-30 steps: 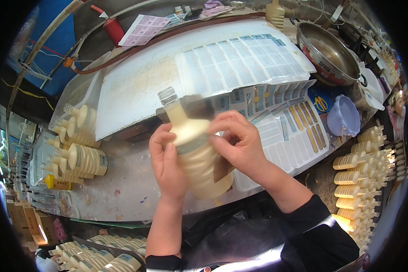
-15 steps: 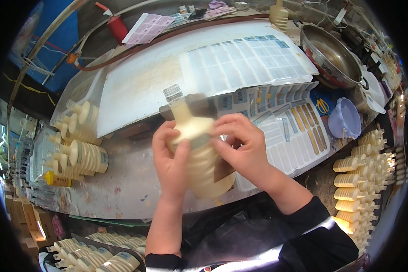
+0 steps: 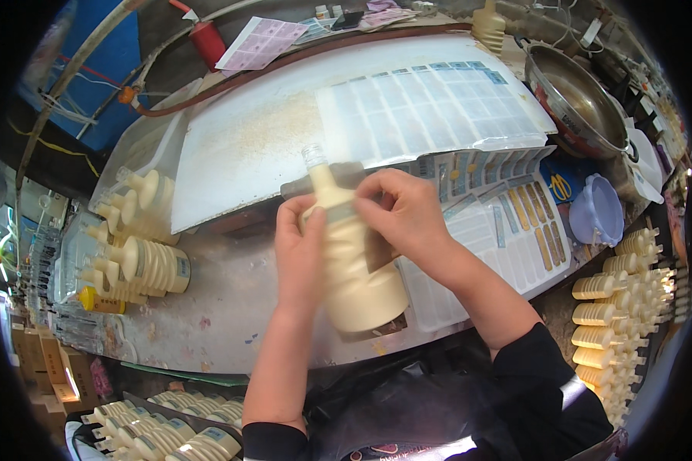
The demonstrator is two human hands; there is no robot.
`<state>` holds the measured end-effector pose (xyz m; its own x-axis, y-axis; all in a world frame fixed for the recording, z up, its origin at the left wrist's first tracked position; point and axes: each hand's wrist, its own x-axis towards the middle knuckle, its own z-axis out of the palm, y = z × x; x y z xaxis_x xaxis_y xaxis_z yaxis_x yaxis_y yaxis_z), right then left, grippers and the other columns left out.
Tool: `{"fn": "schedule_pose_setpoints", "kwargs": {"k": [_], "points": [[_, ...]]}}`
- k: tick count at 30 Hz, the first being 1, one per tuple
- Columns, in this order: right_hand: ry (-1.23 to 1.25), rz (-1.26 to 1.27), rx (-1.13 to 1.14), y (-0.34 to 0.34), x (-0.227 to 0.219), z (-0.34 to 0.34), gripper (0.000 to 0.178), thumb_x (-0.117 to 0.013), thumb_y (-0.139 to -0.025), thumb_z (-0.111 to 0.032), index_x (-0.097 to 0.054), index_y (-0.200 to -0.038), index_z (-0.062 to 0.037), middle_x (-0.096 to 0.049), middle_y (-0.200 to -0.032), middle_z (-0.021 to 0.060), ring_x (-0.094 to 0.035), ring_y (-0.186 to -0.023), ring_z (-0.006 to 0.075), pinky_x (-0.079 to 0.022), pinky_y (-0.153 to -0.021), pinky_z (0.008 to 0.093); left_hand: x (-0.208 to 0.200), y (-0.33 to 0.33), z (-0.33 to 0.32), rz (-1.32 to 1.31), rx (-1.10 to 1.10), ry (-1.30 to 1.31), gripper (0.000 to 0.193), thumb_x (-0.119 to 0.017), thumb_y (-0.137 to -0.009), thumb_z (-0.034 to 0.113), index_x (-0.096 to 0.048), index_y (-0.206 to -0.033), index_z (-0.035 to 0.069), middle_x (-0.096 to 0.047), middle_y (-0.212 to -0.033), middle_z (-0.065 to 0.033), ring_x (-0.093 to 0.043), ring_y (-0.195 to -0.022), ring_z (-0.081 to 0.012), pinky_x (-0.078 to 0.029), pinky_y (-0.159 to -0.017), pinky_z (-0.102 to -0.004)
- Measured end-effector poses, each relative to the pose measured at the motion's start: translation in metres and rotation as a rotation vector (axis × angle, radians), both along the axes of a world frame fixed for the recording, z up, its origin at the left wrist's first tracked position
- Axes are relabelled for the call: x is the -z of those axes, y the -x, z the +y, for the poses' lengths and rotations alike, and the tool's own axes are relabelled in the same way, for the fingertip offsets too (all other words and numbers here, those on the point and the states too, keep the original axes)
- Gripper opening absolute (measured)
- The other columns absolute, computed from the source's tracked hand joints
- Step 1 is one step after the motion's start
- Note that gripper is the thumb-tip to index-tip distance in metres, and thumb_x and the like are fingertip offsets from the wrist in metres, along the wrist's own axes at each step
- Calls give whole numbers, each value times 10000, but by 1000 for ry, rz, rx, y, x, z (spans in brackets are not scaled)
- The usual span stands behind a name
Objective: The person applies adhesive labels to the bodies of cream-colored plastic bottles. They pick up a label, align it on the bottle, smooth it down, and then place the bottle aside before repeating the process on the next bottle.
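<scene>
Holding the bottle (image 3: 365, 288) by its left side, the left hand (image 3: 298, 242) was half curled, thumb near the grey band (image 3: 341, 213). Right hand (image 3: 401, 209) nearly closed at the band's right end; couldn't tell if it gripped anything. Bottle was over the worktop (image 3: 215, 307), left of the label sheet (image 3: 469, 257).

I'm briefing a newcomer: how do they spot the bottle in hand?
Find the grey worktable. Near its middle, the left hand and right hand touch one cream, ridged, clear-topped bottle. Unlike the clustered cream bottles at left, it alone is handled.
</scene>
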<state>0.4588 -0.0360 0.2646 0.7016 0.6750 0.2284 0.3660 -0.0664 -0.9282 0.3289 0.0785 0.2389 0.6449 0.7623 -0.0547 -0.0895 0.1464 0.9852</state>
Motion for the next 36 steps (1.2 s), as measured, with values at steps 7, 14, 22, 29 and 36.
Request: {"fn": "schedule_pose_setpoints", "kwargs": {"k": [7,14,22,29,36], "points": [[83,219,-85,-12,0,0,215,-727,-895,-45,-658,-1097,-13,-687,-886,8,-597,-733,26,-477,-649,199,-8,-5,2,155,-64,-161,324,-774,-901,173,-591,-1115,12,-620,-1106,-71,-581,-1027,-142,-499,-912,-305],[-16,459,-139,-9,-9,-3,281,-691,-931,-30,-565,-1181,1,-668,-907,14,-629,-791,37,-489,-677,198,-21,-5,2,99,-39,-44,333,-804,-858,97,-595,-1101,7,-646,-1081,-77,-611,-959,-118,-521,-834,-270],[-9,418,-69,-14,17,2,242,-680,-948,-70,-587,-1163,-8,-653,-895,3,-603,-775,40,-487,-682,214,-17,-5,6,137,-19,-121,351,-799,-868,144,-598,-1121,7,-654,-1103,-81,-619,-987,-133,-522,-867,-289],[181,259,-77,-9,20,3,281,-691,-975,-276,-645,-1118,-39,-635,-878,19,-583,-795,95,-483,-710,269,-11,-6,-1,306,-29,-292,514,-767,-899,311,-526,-1244,16,-646,-1179,-156,-634,-1071,-238,-514,-938,-366],[-13,564,-169,-12,39,6,281,-699,-981,-268,-622,-1151,-58,-600,-825,-5,-540,-753,48,-441,-647,235,-8,-7,0,281,-13,-325,570,-783,-887,318,-487,-1270,16,-619,-1208,-175,-633,-1071,-257,-523,-931,-380]]}}
